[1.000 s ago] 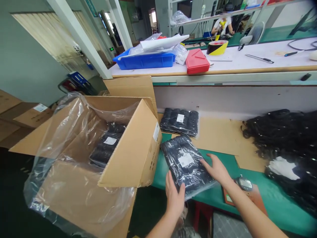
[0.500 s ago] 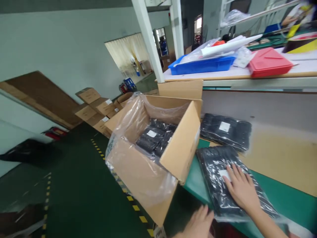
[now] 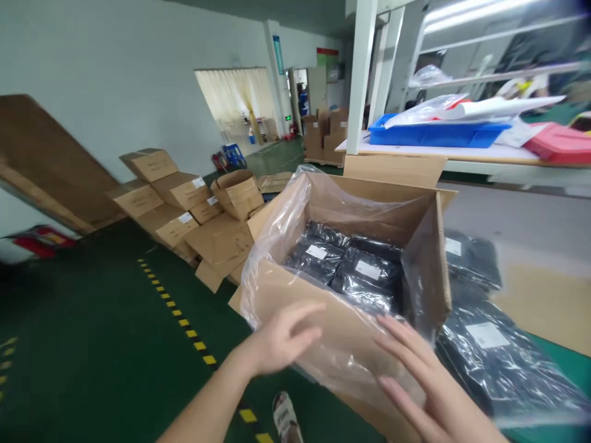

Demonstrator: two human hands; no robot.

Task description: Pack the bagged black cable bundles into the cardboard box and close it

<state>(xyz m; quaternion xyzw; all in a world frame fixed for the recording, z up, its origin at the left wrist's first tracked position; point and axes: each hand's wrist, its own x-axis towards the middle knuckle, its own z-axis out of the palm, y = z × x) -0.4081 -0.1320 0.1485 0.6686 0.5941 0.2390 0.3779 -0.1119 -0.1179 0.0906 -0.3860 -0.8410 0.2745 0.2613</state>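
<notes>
One left hand (image 3: 281,338), one right hand (image 3: 418,372), one open box (image 3: 394,172), two labelled packs (image 3: 367,280) inside, seemingly two more behind (image 3: 325,232), two counter packs (image 3: 503,369), one blue tray (image 3: 434,135).

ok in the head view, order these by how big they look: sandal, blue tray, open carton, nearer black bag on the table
1. open carton
2. nearer black bag
3. blue tray
4. sandal

This is apparent size only; nearness to the camera likely enlarges the bag.
</notes>
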